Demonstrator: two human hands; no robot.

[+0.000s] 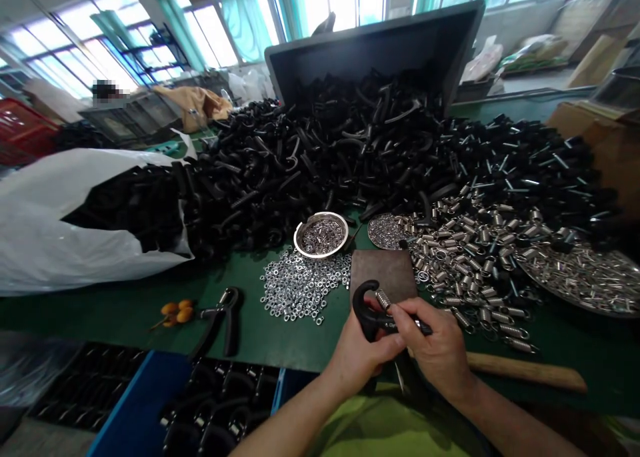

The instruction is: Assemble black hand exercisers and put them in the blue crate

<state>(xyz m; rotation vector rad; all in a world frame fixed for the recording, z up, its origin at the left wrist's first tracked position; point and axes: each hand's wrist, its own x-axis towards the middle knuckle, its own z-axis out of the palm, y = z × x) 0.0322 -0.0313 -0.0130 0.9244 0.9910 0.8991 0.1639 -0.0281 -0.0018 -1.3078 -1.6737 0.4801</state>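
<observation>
Black handle (369,316), spring (383,299), left hand (357,356), right hand (441,352)

No legible text, labels, brands or nos. anywhere on bench, parts or bins.

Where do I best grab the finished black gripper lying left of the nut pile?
Probably one black handle of the gripper, from the near side: both handles lie flat and splay toward you, with the joined end pointing away.

There was one steel bowl (321,234), one metal plate (383,275), one wooden stick (525,372) and one assembled hand grip (223,317). Black handles (325,150), springs (470,257) and nuts (300,287) were beyond counting.
</observation>
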